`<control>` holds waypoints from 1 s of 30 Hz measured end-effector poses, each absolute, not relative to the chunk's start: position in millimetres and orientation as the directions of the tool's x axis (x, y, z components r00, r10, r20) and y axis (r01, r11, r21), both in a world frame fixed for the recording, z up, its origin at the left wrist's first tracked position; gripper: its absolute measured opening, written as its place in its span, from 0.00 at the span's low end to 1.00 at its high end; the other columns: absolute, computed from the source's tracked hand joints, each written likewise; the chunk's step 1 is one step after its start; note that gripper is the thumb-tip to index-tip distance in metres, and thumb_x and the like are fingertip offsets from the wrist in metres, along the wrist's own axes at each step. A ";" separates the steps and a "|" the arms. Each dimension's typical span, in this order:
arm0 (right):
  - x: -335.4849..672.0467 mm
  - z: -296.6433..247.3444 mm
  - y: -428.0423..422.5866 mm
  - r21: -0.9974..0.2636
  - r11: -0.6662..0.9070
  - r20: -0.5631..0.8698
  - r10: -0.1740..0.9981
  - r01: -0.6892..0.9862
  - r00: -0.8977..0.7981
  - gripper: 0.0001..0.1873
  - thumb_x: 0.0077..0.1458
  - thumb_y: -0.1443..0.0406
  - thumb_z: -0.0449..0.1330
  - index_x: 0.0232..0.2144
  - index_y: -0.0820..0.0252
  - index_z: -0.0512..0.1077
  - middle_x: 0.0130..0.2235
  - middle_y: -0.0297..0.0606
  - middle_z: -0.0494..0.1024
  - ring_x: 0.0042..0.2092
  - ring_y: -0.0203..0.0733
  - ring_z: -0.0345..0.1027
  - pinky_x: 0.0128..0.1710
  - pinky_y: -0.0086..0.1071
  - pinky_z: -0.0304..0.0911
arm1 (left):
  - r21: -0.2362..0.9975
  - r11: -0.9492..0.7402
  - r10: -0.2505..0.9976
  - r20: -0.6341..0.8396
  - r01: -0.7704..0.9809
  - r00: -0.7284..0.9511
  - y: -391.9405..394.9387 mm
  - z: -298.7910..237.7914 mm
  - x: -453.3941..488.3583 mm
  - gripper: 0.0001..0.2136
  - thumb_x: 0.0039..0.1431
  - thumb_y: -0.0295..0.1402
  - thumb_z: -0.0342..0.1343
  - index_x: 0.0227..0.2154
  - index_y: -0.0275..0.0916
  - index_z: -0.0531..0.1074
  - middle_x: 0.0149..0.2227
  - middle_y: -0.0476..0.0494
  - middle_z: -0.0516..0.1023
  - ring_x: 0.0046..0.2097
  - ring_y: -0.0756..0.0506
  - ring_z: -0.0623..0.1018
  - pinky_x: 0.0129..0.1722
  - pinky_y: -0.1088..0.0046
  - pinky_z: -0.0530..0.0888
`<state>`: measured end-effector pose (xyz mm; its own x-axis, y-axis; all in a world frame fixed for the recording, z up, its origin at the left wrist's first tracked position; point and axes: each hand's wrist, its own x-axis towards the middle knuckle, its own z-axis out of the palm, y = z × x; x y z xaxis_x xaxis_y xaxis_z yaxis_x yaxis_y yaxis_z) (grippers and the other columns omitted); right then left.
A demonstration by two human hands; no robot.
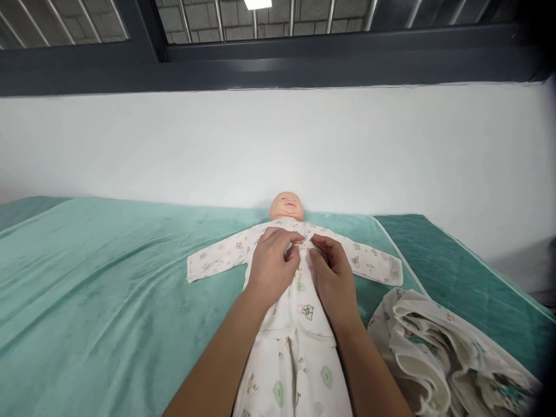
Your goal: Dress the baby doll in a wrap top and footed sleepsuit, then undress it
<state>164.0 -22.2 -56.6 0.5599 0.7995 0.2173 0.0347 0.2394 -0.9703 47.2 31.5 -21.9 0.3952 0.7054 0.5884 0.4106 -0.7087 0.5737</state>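
A baby doll (286,205) lies on its back, its head toward the wall. It wears a white printed baby jacket (302,292) with both sleeves spread sideways, and matching printed trousers (304,370) below. My left hand (275,260) pinches the jacket's front opening at the chest. Opposite it, my right hand (332,269) grips the other edge of the same opening, fingertips close to the left ones. A small round button (297,273) shows on the front just below my fingers. Whatever lies between the fingertips is partly hidden.
Green plush cloth (108,301) covers the surface, with folds at the left. A crumpled white printed cloth (438,353) lies at the lower right beside my right forearm. A white wall (195,145) rises behind, under a dark window frame (304,63) with metal bars.
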 end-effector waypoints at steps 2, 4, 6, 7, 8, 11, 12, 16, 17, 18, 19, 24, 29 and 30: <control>164.8 -58.6 -22.9 -0.960 0.259 0.274 0.786 0.109 0.554 0.19 0.58 0.60 0.58 0.52 0.52 0.69 0.59 0.40 0.70 0.59 0.45 0.63 0.59 0.43 0.59 | 0.553 -0.735 0.678 0.587 0.392 0.444 29.0 -20.8 47.2 0.12 0.59 0.22 0.50 0.39 0.43 0.74 0.39 0.47 0.79 0.48 0.44 0.73 0.50 0.65 0.70; 165.3 -59.3 -24.0 -0.948 0.262 0.319 0.786 0.182 0.529 0.19 0.59 0.60 0.56 0.53 0.50 0.68 0.63 0.38 0.64 0.63 0.44 0.58 0.63 0.43 0.55 | 0.568 -0.735 0.676 0.574 0.369 0.462 27.7 -20.2 47.3 0.11 0.61 0.24 0.49 0.40 0.42 0.75 0.39 0.46 0.79 0.48 0.45 0.74 0.50 0.65 0.70; 165.2 -58.2 -25.1 -0.949 0.248 0.315 0.794 0.197 0.520 0.17 0.59 0.60 0.56 0.51 0.49 0.70 0.64 0.36 0.63 0.64 0.44 0.56 0.63 0.44 0.54 | 0.639 -0.694 0.715 0.558 0.330 0.422 28.6 -20.2 47.1 0.11 0.62 0.26 0.49 0.41 0.43 0.76 0.40 0.45 0.80 0.48 0.45 0.75 0.50 0.66 0.70; 164.9 -56.9 -25.8 -0.953 0.239 0.301 0.795 0.184 0.527 0.15 0.59 0.60 0.57 0.49 0.50 0.71 0.64 0.36 0.64 0.64 0.45 0.57 0.63 0.44 0.55 | 0.689 -0.660 0.745 0.547 0.299 0.382 29.8 -20.6 46.7 0.12 0.63 0.26 0.49 0.41 0.43 0.76 0.40 0.45 0.80 0.48 0.45 0.75 0.50 0.67 0.70; 164.4 -55.1 -26.5 -0.958 0.234 0.286 0.791 0.164 0.541 0.14 0.59 0.60 0.57 0.47 0.51 0.72 0.63 0.36 0.66 0.63 0.45 0.59 0.62 0.44 0.55 | 0.740 -0.619 0.778 0.533 0.262 0.334 31.2 -21.2 46.0 0.11 0.63 0.27 0.48 0.41 0.43 0.76 0.40 0.46 0.80 0.47 0.46 0.76 0.50 0.68 0.70; 162.8 -48.6 -29.4 -0.967 0.220 0.252 0.782 0.125 0.570 0.08 0.58 0.59 0.57 0.35 0.54 0.75 0.58 0.36 0.72 0.60 0.47 0.63 0.61 0.44 0.55 | 0.855 -0.494 0.865 0.466 0.158 0.184 32.3 -24.3 41.3 0.10 0.64 0.30 0.49 0.40 0.42 0.76 0.36 0.47 0.79 0.42 0.48 0.77 0.46 0.71 0.71; 162.4 -46.5 -30.7 -0.968 0.214 0.249 0.789 0.129 0.562 0.09 0.59 0.59 0.57 0.31 0.54 0.75 0.57 0.35 0.74 0.59 0.47 0.63 0.61 0.43 0.54 | 0.884 -0.448 0.891 0.430 0.132 0.142 30.3 -25.9 38.9 0.10 0.64 0.31 0.49 0.40 0.41 0.75 0.33 0.49 0.78 0.38 0.49 0.76 0.43 0.72 0.71; 161.4 -41.2 -35.7 -0.961 0.199 0.271 0.827 0.194 0.493 0.14 0.59 0.58 0.57 0.25 0.55 0.75 0.55 0.35 0.75 0.59 0.48 0.64 0.61 0.41 0.53 | 0.954 -0.279 0.958 0.268 0.111 0.102 10.7 -33.8 27.6 0.10 0.64 0.35 0.49 0.40 0.41 0.74 0.27 0.52 0.73 0.28 0.51 0.70 0.30 0.75 0.67; 161.2 -40.9 -36.5 -0.958 0.196 0.277 0.830 0.211 0.484 0.14 0.59 0.58 0.57 0.24 0.54 0.75 0.55 0.34 0.75 0.59 0.48 0.64 0.61 0.41 0.53 | 0.953 -0.270 0.960 0.255 0.134 0.117 4.9 -35.2 25.1 0.09 0.63 0.35 0.50 0.39 0.41 0.74 0.27 0.52 0.73 0.29 0.51 0.70 0.31 0.75 0.67; 160.9 -40.8 -37.2 -0.955 0.189 0.280 0.831 0.228 0.481 0.14 0.59 0.57 0.58 0.24 0.54 0.75 0.55 0.34 0.75 0.59 0.48 0.64 0.61 0.41 0.52 | 0.947 -0.276 0.957 0.255 0.165 0.136 -0.1 -35.8 23.0 0.08 0.62 0.34 0.51 0.39 0.42 0.75 0.28 0.52 0.73 0.30 0.51 0.70 0.32 0.75 0.67; 160.6 -40.8 -37.7 -0.953 0.180 0.280 0.831 0.245 0.480 0.14 0.59 0.57 0.58 0.24 0.54 0.75 0.55 0.33 0.75 0.59 0.48 0.64 0.62 0.41 0.52 | 0.937 -0.290 0.953 0.263 0.196 0.153 -4.0 -35.6 21.2 0.08 0.61 0.34 0.52 0.38 0.42 0.75 0.29 0.52 0.74 0.30 0.51 0.70 0.33 0.75 0.67; 160.3 -41.4 -38.9 -0.948 0.137 0.265 0.844 0.289 0.467 0.16 0.58 0.55 0.59 0.22 0.54 0.76 0.57 0.34 0.73 0.60 0.49 0.63 0.63 0.44 0.50 | 0.900 -0.366 0.913 0.298 0.238 0.278 -10.0 -27.5 16.5 0.08 0.62 0.32 0.51 0.36 0.43 0.76 0.33 0.50 0.77 0.31 0.50 0.70 0.33 0.74 0.67; 162.1 -41.3 -39.7 -0.941 0.133 0.259 0.876 0.312 0.408 0.15 0.59 0.56 0.58 0.24 0.52 0.77 0.58 0.32 0.72 0.61 0.49 0.61 0.63 0.44 0.52 | 0.879 -0.393 0.891 0.293 0.269 0.346 -12.6 -24.9 15.2 0.08 0.59 0.29 0.53 0.36 0.45 0.76 0.36 0.51 0.77 0.30 0.51 0.68 0.31 0.74 0.66; 162.4 -40.8 -40.1 -0.938 0.135 0.261 0.882 0.320 0.393 0.14 0.59 0.56 0.58 0.25 0.52 0.78 0.59 0.32 0.72 0.62 0.49 0.60 0.63 0.45 0.52 | 0.882 -0.384 0.894 0.280 0.275 0.349 -12.7 -24.8 14.8 0.08 0.58 0.29 0.53 0.36 0.45 0.76 0.36 0.51 0.77 0.29 0.52 0.68 0.31 0.75 0.66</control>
<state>162.4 -40.1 -40.8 0.3929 0.8819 0.2607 0.3200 0.1347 -0.9378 14.8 -12.7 -24.8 0.3493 0.8942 0.2801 0.2748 -0.3836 0.8817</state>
